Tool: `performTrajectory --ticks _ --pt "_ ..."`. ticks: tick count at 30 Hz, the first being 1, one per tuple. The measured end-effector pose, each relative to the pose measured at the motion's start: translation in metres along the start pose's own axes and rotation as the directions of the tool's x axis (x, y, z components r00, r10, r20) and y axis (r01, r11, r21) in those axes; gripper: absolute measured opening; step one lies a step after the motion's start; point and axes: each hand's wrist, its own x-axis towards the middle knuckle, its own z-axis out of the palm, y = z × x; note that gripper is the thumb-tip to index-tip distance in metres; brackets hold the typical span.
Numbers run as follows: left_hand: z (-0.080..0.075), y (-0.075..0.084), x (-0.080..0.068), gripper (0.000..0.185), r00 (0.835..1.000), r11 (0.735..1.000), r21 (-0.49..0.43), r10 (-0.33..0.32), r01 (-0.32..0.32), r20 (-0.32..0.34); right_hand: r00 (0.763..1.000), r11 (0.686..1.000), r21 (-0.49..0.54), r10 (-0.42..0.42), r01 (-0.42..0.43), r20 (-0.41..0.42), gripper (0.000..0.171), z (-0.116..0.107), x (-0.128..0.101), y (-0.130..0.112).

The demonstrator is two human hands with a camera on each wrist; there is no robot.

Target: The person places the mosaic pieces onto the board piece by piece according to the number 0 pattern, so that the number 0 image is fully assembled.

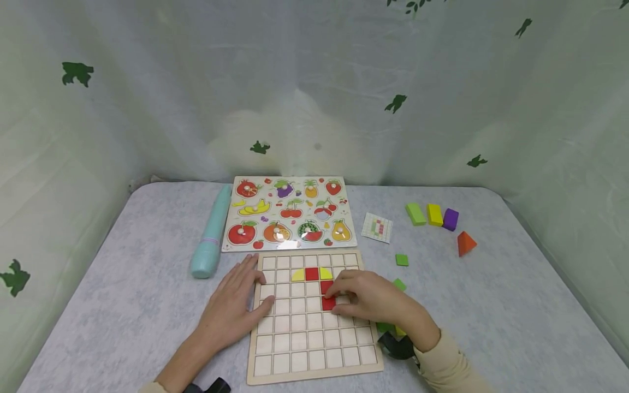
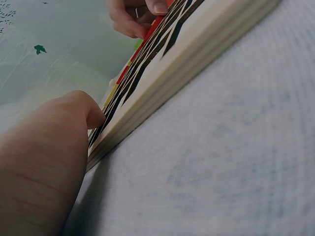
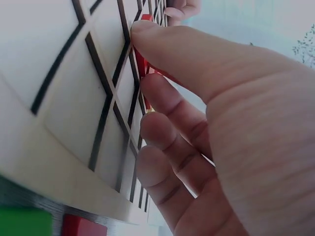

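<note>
A wooden grid board [image 1: 314, 375] lies in front of me on the table. My left hand [image 1: 233, 305] rests along its left edge, fingertips on the frame, thumb reaching over the near cells. On the right, my right hand [image 1: 371, 297] pinches a red square tile [image 1: 328, 304] between thumb and index finger at a cell. The right wrist view shows that thumb at the red tile's edge [image 3: 141, 61]. Directly above it sits another red tile [image 1: 326, 286]. Higher up, a third red tile [image 1: 312, 274] lies between two rounded yellow tiles [image 1: 298, 275].
Behind the board is a fruit peg puzzle [image 1: 290, 243], with a turquoise tapered case [image 1: 208, 248] at its left. A pattern card [image 1: 377, 227] lies to the right. Further right are several coloured blocks [image 1: 434, 214], an orange triangular block [image 1: 466, 244] and a green tile [image 1: 402, 260].
</note>
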Motion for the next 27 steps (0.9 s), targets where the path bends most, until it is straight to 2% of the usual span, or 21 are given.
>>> performTrajectory --ticks 4,12,15,22,27 --pt "-0.003 0.000 0.000 0.026 1.000 1.000 0.002 -0.003 0.003 -0.005 1.000 1.000 -0.012 -0.005 0.005 0.003 0.023 -0.002 0.002 -0.002" --pt "-0.002 0.001 0.001 0.028 1.000 1.000 0.003 -0.014 0.014 0.014 0.999 0.999 0.014 0.044 -0.044 0.007 0.026 -0.006 -0.003 0.000" --pt "0.000 0.001 0.001 0.028 1.000 1.000 0.013 -0.017 0.017 0.014 0.997 0.997 0.025 0.075 -0.075 0.004 0.028 -0.009 -0.009 0.004" --pt "0.001 0.000 0.001 0.030 0.999 0.999 0.024 -0.028 0.027 0.032 0.978 0.977 0.055 0.207 -0.207 0.003 0.036 -0.020 -0.029 0.015" --pt "0.001 0.000 0.001 0.030 0.999 0.999 0.022 -0.030 0.030 0.027 0.977 0.974 0.081 0.211 -0.211 0.010 0.036 -0.026 -0.045 0.029"
